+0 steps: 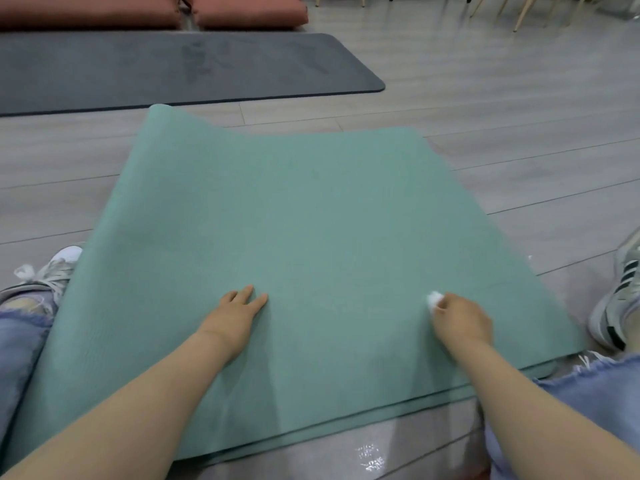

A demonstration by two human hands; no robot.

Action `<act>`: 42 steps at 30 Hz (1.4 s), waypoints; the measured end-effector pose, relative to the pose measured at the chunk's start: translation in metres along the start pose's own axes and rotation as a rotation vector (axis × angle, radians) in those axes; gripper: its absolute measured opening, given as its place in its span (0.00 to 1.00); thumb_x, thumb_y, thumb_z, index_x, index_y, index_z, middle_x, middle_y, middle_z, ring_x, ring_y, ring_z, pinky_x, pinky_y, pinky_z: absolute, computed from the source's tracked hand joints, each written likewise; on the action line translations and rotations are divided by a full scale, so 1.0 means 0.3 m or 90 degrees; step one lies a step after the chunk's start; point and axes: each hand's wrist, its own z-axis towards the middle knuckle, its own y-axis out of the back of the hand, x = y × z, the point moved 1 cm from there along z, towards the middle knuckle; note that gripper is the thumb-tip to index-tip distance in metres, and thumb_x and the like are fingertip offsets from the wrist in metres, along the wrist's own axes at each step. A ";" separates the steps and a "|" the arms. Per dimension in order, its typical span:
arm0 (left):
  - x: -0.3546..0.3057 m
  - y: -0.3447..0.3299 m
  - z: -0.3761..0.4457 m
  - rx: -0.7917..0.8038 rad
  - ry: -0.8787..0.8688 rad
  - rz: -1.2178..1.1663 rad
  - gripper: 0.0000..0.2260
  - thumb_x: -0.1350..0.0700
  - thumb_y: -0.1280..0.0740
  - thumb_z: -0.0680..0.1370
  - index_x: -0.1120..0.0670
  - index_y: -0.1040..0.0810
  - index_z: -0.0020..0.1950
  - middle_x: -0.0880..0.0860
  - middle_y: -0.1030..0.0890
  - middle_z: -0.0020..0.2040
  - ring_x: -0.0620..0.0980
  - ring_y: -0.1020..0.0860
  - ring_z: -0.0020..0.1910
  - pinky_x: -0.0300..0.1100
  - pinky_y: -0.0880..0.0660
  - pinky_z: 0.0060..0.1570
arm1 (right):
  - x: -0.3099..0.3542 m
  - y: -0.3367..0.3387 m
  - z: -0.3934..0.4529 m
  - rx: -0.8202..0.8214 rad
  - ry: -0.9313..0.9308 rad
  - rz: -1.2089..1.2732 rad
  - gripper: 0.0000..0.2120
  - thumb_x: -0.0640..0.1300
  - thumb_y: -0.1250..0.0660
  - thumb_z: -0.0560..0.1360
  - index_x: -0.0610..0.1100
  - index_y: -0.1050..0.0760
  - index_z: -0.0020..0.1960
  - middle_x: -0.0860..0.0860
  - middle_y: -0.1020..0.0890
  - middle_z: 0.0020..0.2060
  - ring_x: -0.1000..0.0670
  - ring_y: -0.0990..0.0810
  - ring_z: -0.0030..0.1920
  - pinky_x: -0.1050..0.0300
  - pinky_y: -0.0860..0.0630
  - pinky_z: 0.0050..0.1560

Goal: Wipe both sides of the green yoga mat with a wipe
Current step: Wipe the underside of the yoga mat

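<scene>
No containers in view. Green mat (311,237) lies folded on the floor (502,140) between the person's legs, several layers stacked, edges showing at the near side. Far end curls up a little at the left corner. Left edge of the mat rests against the left shoe (52,275).

Left hand (235,315) flat on the mat, fingers straight, palm down, near the middle of the near half. Right hand (460,318) to the right of it, fingers curled round a small white wipe (433,299), wad pressed on the mat surface. Hands well apart.

Floor is grey wood-look plank, glossy patch with reflection just in front of the mat's near edge. Grey mat (173,71) lies flat beyond the green one, apart from it, dark marks on its surface. Two red cushions (242,12) behind the grey mat at the top edge. Chair legs (519,15), pale wood, top right. Right shoe (620,299) with dark stripes at right, just beside the mat's right corner. Frayed blue jeans (588,393) on both legs.
</scene>
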 end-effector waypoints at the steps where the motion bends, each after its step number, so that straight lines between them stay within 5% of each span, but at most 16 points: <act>1: -0.007 -0.001 -0.002 -0.016 0.003 -0.015 0.30 0.65 0.46 0.80 0.46 0.45 0.80 0.52 0.48 0.80 0.57 0.46 0.78 0.45 0.41 0.74 | -0.055 0.024 -0.005 0.002 -0.070 -0.001 0.20 0.54 0.45 0.80 0.41 0.22 0.55 0.41 0.18 0.52 0.40 0.21 0.53 0.52 0.26 0.52; 4: -0.034 0.003 -0.005 -0.052 0.010 -0.053 0.24 0.60 0.41 0.79 0.49 0.36 0.76 0.52 0.37 0.74 0.56 0.37 0.72 0.45 0.36 0.70 | 0.043 0.000 -0.060 0.028 -0.078 0.042 0.17 0.53 0.41 0.79 0.42 0.22 0.56 0.42 0.19 0.54 0.40 0.22 0.56 0.53 0.27 0.54; 9: -0.041 -0.001 -0.035 -0.001 -0.006 -0.014 0.27 0.53 0.40 0.81 0.50 0.43 0.80 0.52 0.44 0.80 0.55 0.44 0.77 0.43 0.43 0.74 | 0.541 -0.140 -0.434 0.098 0.382 0.174 0.11 0.45 0.39 0.73 0.44 0.18 0.46 0.45 0.16 0.43 0.42 0.18 0.45 0.55 0.23 0.45; 12: -0.022 0.014 -0.063 0.031 -0.006 0.067 0.29 0.48 0.40 0.82 0.46 0.48 0.81 0.47 0.48 0.81 0.53 0.44 0.77 0.49 0.39 0.73 | 0.525 -0.142 -0.495 0.064 0.553 0.133 0.13 0.48 0.42 0.69 0.47 0.20 0.41 0.49 0.18 0.35 0.43 0.20 0.37 0.55 0.24 0.37; 16: -0.049 0.003 -0.109 0.043 0.028 0.100 0.35 0.41 0.37 0.78 0.48 0.49 0.80 0.52 0.47 0.79 0.56 0.42 0.76 0.50 0.36 0.70 | 0.193 -0.056 -0.267 -0.004 0.292 0.022 0.15 0.52 0.43 0.74 0.47 0.19 0.45 0.48 0.16 0.42 0.43 0.18 0.44 0.54 0.24 0.43; 20: -0.080 -0.033 -0.135 0.100 0.050 0.058 0.48 0.35 0.33 0.74 0.53 0.58 0.81 0.57 0.56 0.81 0.60 0.52 0.79 0.50 0.46 0.76 | -0.081 0.059 -0.171 0.031 0.035 -0.159 0.11 0.48 0.41 0.77 0.47 0.22 0.53 0.49 0.17 0.50 0.45 0.20 0.53 0.58 0.28 0.48; 23: -0.082 -0.044 -0.145 0.102 0.060 0.063 0.55 0.31 0.31 0.69 0.52 0.61 0.81 0.57 0.59 0.81 0.60 0.55 0.79 0.51 0.50 0.77 | 0.063 0.015 -0.222 0.054 0.100 -0.187 0.10 0.44 0.42 0.78 0.47 0.24 0.55 0.49 0.18 0.52 0.46 0.22 0.56 0.57 0.29 0.52; 27: -0.083 -0.039 -0.155 0.059 0.059 0.052 0.55 0.29 0.29 0.67 0.51 0.57 0.81 0.57 0.54 0.80 0.59 0.52 0.79 0.50 0.48 0.77 | 0.457 -0.101 -0.459 0.144 0.330 0.045 0.11 0.45 0.39 0.76 0.42 0.20 0.51 0.42 0.17 0.49 0.41 0.20 0.52 0.53 0.26 0.51; 30: -0.080 -0.043 -0.154 0.074 0.045 0.038 0.56 0.28 0.31 0.67 0.51 0.59 0.81 0.56 0.56 0.81 0.59 0.53 0.79 0.50 0.49 0.77 | 0.532 -0.107 -0.621 0.235 0.481 0.162 0.09 0.46 0.38 0.75 0.44 0.23 0.51 0.42 0.18 0.48 0.39 0.21 0.51 0.50 0.27 0.51; 34: -0.027 -0.010 -0.138 0.143 -0.003 0.037 0.55 0.37 0.26 0.70 0.52 0.62 0.81 0.57 0.59 0.81 0.59 0.55 0.80 0.47 0.51 0.77 | 0.280 -0.084 -0.454 0.202 0.304 0.173 0.15 0.54 0.41 0.76 0.43 0.26 0.53 0.42 0.18 0.46 0.41 0.20 0.47 0.51 0.24 0.47; 38: -0.032 0.003 -0.144 0.145 -0.018 0.049 0.53 0.41 0.26 0.72 0.53 0.61 0.81 0.57 0.59 0.81 0.58 0.54 0.80 0.45 0.51 0.77 | -0.051 -0.006 -0.234 0.126 0.045 0.087 0.11 0.45 0.39 0.77 0.37 0.26 0.49 0.40 0.18 0.46 0.40 0.20 0.50 0.53 0.26 0.45; 42: -0.048 -0.007 -0.153 0.129 -0.007 0.054 0.52 0.42 0.27 0.73 0.53 0.62 0.81 0.56 0.59 0.81 0.58 0.54 0.80 0.46 0.50 0.77 | 0.140 -0.054 -0.324 0.162 0.054 0.157 0.12 0.44 0.41 0.80 0.36 0.24 0.54 0.39 0.19 0.52 0.42 0.21 0.53 0.56 0.28 0.47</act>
